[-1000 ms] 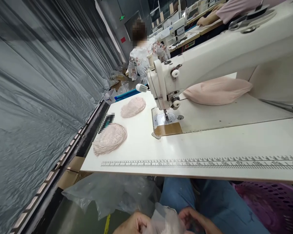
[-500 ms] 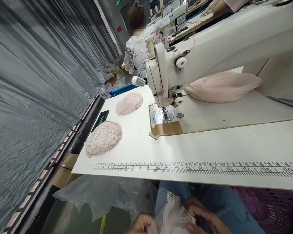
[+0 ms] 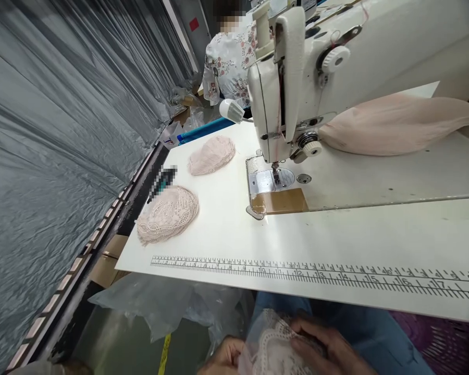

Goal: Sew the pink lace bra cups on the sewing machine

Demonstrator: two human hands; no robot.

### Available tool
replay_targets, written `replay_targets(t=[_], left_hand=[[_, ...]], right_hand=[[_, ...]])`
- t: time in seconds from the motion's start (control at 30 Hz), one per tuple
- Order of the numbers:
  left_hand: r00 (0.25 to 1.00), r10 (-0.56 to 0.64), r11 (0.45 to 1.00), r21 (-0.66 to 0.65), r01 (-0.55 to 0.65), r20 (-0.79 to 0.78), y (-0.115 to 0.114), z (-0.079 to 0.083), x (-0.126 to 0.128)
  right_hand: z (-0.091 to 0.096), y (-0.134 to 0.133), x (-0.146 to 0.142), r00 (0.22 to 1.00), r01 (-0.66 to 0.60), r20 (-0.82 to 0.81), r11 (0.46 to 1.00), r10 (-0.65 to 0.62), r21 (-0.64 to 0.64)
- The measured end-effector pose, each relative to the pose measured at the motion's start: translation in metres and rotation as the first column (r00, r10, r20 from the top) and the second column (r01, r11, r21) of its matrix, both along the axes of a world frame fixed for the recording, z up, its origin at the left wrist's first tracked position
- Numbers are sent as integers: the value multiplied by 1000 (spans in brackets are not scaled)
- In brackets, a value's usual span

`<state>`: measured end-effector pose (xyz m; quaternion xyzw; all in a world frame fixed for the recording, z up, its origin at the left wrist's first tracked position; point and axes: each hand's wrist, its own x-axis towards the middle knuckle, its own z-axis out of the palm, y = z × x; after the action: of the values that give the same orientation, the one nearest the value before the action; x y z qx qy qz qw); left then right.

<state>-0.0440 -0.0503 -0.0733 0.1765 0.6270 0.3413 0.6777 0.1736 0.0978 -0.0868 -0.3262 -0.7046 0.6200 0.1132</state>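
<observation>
Over my lap, below the table's front edge, a pale pink lace piece (image 3: 271, 338) with a scalloped openwork border is held between both hands. My left hand (image 3: 223, 357) pinches its left edge, thumb and fingers closed. Curled over its right side is my right hand (image 3: 330, 346), with the fingers pressed on the lace. The lower part of the piece runs out of the picture. On the table lie a stack of similar lace pieces (image 3: 168, 214) and, behind it, a stack of plainer pale pink pieces (image 3: 211, 155).
A white sewing machine (image 3: 273, 109) stands on the table (image 3: 219, 229), which has a printed ruler along its front. Pink fabric (image 3: 398, 127) lies under the machine arm. A purple basket (image 3: 433, 338) is at lower right, plastic sheeting (image 3: 172, 302) below the table. A person (image 3: 230, 62) sits ahead.
The view has shifted closer to the machine, which now looks larger and further right. My right hand's fingers have moved further over the lace piece; both hands keep hold of it.
</observation>
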Motion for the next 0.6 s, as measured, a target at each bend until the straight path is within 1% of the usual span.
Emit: replay_targets(t=[0.07, 0.1, 0.2, 0.3, 0.43, 0.53, 0.6], left_hand=[[999, -35, 999, 6, 35, -9, 0, 0, 0], [998, -55, 998, 11, 55, -16, 0, 1, -1], [993, -108, 993, 44, 111, -49, 1, 12, -4], [983, -171, 977, 119, 177, -61, 8, 29, -5], [958, -278, 934, 211, 286, -69, 16, 53, -3], [937, -335, 909, 229, 348, -96, 16, 66, -5], [924, -364, 900, 212, 381, -117, 13, 71, -7]], right_hand=[[3, 7, -11, 998, -50, -24, 998, 50, 28], [3, 10, -16, 998, -54, -33, 998, 55, 28], [5, 15, -25, 993, -89, -74, 996, 89, 5], [11, 17, -23, 987, -120, -112, 991, 113, -59], [26, 20, -14, 977, -186, -139, 969, 164, -164], [33, 21, -10, 961, -245, -181, 944, 207, -222], [34, 21, -8, 956, -261, -198, 934, 215, -244]])
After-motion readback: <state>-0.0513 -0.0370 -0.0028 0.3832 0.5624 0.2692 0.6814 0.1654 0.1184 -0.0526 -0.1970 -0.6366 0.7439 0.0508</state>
